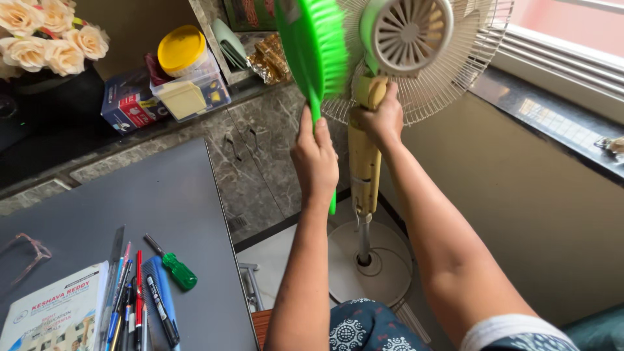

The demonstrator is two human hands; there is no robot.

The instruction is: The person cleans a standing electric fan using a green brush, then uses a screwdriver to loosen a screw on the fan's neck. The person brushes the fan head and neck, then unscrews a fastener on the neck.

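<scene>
- Left hand (316,156): fingers wrapped round handle of bright green plastic brush (316,49); long axis near vertical, bristle head up, against rear grille of cream pedestal fan (422,58).
- Right hand (382,117): fingers closed on fan's yellowed neck (365,156), just below motor housing. R hand nearer fan; brush touches grille left of it.
- Grey surface (162,208) w/ pens, green-handled screwdriver (174,265) at left, well apart.
- Dark stone shelf (260,110) behind brush w/ clear box, yellow-lidded jar (182,49) – close to brush's left.
</scene>
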